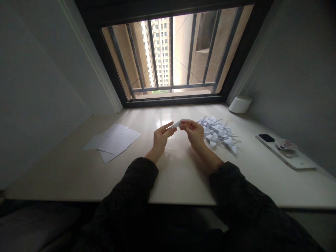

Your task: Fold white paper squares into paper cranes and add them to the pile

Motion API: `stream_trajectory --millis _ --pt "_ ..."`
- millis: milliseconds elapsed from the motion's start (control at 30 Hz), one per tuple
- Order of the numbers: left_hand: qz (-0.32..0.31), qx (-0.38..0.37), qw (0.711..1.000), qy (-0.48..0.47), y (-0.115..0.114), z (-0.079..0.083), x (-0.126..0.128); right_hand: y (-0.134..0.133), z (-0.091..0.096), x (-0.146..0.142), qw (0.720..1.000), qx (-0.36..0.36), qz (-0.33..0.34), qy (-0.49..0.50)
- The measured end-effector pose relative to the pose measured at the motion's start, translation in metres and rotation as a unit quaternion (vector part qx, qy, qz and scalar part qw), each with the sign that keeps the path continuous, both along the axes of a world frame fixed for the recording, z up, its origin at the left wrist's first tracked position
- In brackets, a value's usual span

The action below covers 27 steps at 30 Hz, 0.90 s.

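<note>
Left hand (162,134) and right hand (193,131), raised just above the surface (183,175), each pinching 1 end of a small folded paper piece (179,123); pile of folded paper figures (219,134) just right of the right hand; loose white sheets (112,141) lying well apart at left; phone (285,150) at far right.

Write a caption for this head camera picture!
Both hands fold a small white paper beside a pile of folded paper cranes.
</note>
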<state>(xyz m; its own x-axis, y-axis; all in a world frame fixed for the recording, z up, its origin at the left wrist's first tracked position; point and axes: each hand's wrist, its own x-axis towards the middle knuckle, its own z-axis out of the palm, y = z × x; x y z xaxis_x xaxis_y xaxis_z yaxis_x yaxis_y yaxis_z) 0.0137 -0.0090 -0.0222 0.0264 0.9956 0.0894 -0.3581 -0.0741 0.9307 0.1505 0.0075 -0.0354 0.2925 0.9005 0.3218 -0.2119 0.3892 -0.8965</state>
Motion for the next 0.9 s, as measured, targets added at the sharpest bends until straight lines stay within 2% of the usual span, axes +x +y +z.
stream_trajectory --millis 400,567,667,767,900 --pt "-0.031 -0.025 0.999 0.016 0.001 -0.002 -0.002 0.001 0.002 0.004 1.0 -0.016 -0.007 -0.014" --pt "-0.051 -0.001 0.993 0.105 0.003 -0.001 -0.008 0.008 -0.001 0.01 1.0 0.005 -0.029 -0.002" --pt "-0.043 0.009 0.986 0.161 0.004 0.001 -0.01 0.007 -0.001 0.011 0.999 -0.001 -0.028 -0.045" --pt "-0.035 -0.002 0.982 0.184 0.003 0.002 -0.01 0.004 0.002 0.01 0.995 -0.006 -0.029 -0.098" --pt "-0.008 -0.008 0.98 0.198 0.003 0.002 -0.011 -0.001 0.005 0.007 0.996 -0.016 0.006 -0.089"
